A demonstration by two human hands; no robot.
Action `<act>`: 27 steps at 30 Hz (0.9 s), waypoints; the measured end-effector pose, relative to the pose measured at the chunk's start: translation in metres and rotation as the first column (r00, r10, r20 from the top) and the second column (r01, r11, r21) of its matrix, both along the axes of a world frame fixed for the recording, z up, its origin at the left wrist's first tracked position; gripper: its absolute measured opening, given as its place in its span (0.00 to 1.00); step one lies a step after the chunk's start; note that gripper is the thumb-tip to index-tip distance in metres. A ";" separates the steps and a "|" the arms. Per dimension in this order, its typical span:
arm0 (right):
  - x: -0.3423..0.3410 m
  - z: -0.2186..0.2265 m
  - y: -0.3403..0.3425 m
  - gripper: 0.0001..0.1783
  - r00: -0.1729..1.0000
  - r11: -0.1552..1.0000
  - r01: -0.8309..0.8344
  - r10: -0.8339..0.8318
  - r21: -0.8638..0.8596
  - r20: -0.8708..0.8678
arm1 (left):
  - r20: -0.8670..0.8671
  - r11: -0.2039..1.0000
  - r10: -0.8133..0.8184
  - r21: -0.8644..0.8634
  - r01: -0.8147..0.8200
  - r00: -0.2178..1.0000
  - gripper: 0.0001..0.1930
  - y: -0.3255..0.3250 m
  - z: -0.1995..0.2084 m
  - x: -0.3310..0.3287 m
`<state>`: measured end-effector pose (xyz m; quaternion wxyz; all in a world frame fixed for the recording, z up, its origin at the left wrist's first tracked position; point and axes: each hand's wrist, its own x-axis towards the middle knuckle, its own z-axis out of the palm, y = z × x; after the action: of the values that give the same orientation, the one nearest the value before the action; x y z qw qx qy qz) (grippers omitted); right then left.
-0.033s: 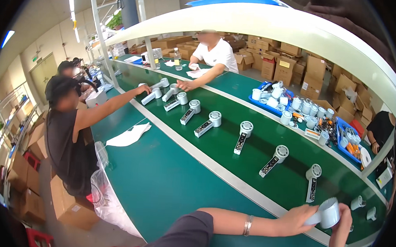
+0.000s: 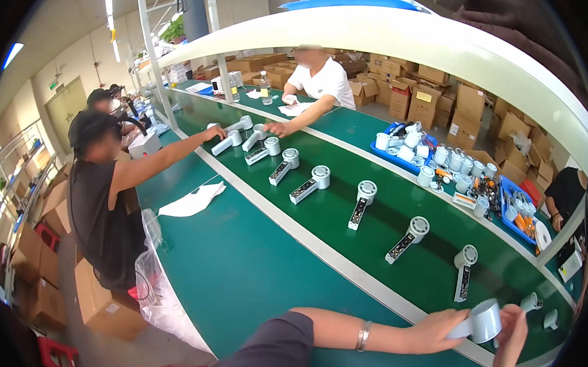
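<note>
My left hand [image 2: 436,332] is closed around the handle of a light-blue hair-dryer-shaped housing [image 2: 486,321], its round head pointing right. Beside the head's right rim is my right hand [image 2: 513,331], its fingers bent together. Whether those fingers hold a small part or touch the rim is hard to see. Just beyond my hands, on the green belt, lies another such housing [image 2: 463,272] with a circuit board showing in its open handle. A similar housing [image 2: 407,240] lies farther left, and several more line the belt toward the far end.
Across the belt, blue trays [image 2: 411,164] and loose parts crowd the bench. A co-worker in white [image 2: 322,85] and one in a dark top [image 2: 100,193] reach toward the far housings. A white sheet [image 2: 193,200] lies on the near bench [image 2: 250,267]. A metal rail [image 2: 330,252] edges the belt.
My right hand has shifted slightly right, away from the housing's head. The left hand and the housing have moved slightly left. The housings on the belt look almost unmoved.
</note>
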<state>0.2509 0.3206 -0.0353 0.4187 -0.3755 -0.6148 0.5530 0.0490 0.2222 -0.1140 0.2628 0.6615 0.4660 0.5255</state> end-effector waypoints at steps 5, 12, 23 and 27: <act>0.130 -0.088 0.130 0.22 0.665 0.742 -0.002 -0.499 0.670 0.555 | 0.269 0.998 0.022 -0.061 -0.006 0.963 0.18 -0.040 -0.028 -0.004; 0.149 -0.135 0.148 0.33 0.449 0.744 -0.182 -0.519 0.643 0.727 | 0.564 0.738 -0.118 -0.500 0.452 0.817 0.14 -0.058 -0.047 -0.034; 0.138 -0.072 0.092 0.22 0.348 0.796 -0.333 -0.394 0.505 0.851 | 0.840 0.667 -0.016 -0.396 0.632 0.543 0.17 -0.062 -0.048 -0.023; 0.120 -0.078 0.020 0.21 0.924 0.998 0.034 -0.011 -0.053 0.382 | 0.863 0.675 -0.039 -0.350 0.650 0.504 0.17 -0.065 -0.049 -0.012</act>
<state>0.3709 0.3408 -0.1130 0.2863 -0.4951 -0.6637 0.4822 0.0369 0.1569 -0.1626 0.7574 0.3029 0.2900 0.5005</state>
